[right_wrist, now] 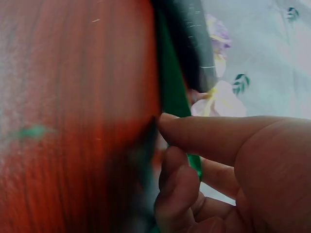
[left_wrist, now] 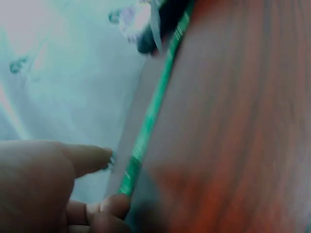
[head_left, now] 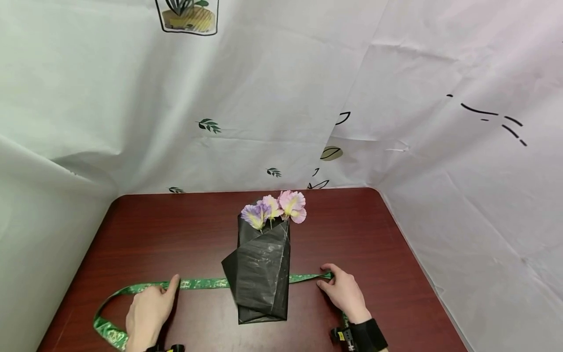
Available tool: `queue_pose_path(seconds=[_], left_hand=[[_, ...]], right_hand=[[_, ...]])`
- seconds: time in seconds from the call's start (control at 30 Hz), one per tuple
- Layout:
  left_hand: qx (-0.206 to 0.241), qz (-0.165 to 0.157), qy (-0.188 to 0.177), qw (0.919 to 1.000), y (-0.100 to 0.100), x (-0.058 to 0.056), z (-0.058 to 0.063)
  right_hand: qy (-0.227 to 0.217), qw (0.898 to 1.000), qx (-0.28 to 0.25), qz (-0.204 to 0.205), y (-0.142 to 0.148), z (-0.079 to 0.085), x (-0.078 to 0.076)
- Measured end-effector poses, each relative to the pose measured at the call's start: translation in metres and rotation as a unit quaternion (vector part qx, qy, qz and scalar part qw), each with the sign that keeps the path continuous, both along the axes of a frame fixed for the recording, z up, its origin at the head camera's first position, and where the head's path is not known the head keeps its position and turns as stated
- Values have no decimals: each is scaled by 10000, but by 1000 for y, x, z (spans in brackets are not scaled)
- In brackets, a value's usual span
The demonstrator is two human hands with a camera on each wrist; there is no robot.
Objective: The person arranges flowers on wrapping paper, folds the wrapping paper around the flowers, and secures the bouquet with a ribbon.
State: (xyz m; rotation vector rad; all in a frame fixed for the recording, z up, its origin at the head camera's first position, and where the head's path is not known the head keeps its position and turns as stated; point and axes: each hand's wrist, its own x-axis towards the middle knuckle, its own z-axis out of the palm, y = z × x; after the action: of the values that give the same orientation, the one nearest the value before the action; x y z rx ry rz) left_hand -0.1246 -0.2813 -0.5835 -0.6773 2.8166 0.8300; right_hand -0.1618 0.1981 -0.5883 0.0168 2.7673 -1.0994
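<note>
A flat bouquet wrapped in black paper (head_left: 264, 274) lies on the table, its pink, purple and yellow flowers (head_left: 292, 204) sticking out at the far end. Under the wrap, from side to side, runs a green patterned ribbon (head_left: 204, 283). To the left of the bouquet my left hand (head_left: 148, 313) holds the ribbon in its curled fingers, thumb (left_wrist: 90, 159) held apart. A loop of ribbon bends round beyond that hand. On the other side my right hand (head_left: 346, 296) pinches the ribbon (right_wrist: 174, 85) near the fingertips, and its tail hangs down by the wrist.
The reddish-brown wooden table (head_left: 176, 230) has rounded far corners. White cloth with printed leaves (head_left: 272, 88) hangs behind it and along both sides. Each wrist wears a black strap (head_left: 368, 335) with a small camera.
</note>
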Motion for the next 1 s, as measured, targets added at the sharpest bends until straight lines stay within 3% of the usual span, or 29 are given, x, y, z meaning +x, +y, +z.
queue_pose_path(seconds=[0.17,0.33,0.5,0.6,0.7,0.8,0.87,0.93,1.0], left_hand=[[-384,273,-165,9988,3,-10,0],[-478,2,-635,9968,4,-24,3],[-226,-102,-688,9973,-2,-28,4],[-87,71,-368,9993,0,-25,2],[-69,386,487,9980,7,-18,-1],[-79,711,1625,9841,18,-11,-3],[-38,770,2136,9739,26,-9,-1],[-49,772,2186,9727,32,-11,3],[-52,688,1821,9809,35,-13,3]], right_hand=[[48,9996,270,-66,-4,-2,-2],[42,9999,100,-110,-6,7,0],[292,9983,-424,-290,-10,13,2],[541,9944,-751,-506,-17,12,3],[888,9859,-1221,-728,-27,9,3],[1211,9695,-1980,-788,-38,10,0],[1322,9534,-2619,-698,-45,12,-2],[1303,9360,-3224,-548,-50,15,-3],[1207,9219,-3654,-457,-54,18,-4]])
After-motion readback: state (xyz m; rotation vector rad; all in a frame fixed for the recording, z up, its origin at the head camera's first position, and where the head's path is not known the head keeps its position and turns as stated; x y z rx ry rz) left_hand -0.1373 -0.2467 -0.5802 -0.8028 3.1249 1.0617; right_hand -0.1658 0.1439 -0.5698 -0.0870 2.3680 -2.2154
